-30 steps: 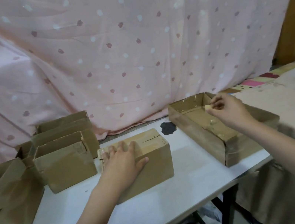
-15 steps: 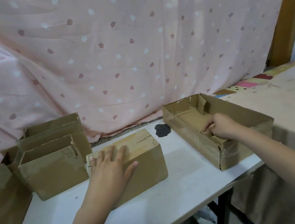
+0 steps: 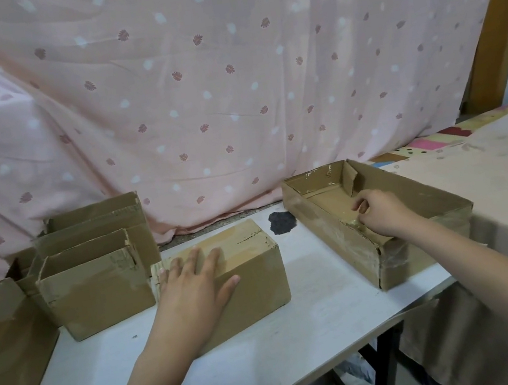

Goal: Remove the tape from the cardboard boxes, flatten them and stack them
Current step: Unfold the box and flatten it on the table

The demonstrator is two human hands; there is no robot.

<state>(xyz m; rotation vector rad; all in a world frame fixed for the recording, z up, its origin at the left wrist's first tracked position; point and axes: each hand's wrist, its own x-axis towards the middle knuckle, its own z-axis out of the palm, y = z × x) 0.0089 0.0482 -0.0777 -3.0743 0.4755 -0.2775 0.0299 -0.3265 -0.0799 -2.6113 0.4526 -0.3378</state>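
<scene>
A pink curtain (image 3: 227,79) printed with small leaves and pale dots hangs behind a white bench (image 3: 323,295), and a wooden door frame (image 3: 492,18) rises at the far right. Taking the closed box (image 3: 226,277) at the middle of the bench as the landmark: the left hand (image 3: 191,287) lies flat on its top and near edge, fingers straight and spread, thumb out along the front face, gripping nothing. Strips of clear tape show along the top of this box. To the right of the closed box, apart from it, sits a long shallow tray box (image 3: 336,232), open at the top, with glossy tape on its near end and inner walls. The right hand (image 3: 380,214) reaches into this tray box, fingers curled, pinching a shiny bit of tape (image 3: 353,222) at the inner side of the left wall. Between the closed box and the tray box, towards the curtain, a dark grey patch (image 3: 281,221) marks the bench. To the left of the closed box, just beside it, stands an open-topped box (image 3: 93,286); behind that one is a taller open box (image 3: 96,222), and further left, at the picture's edge, another open box (image 3: 0,349). Right of the tray box lies a bed (image 3: 494,172) under a pale patterned cover
</scene>
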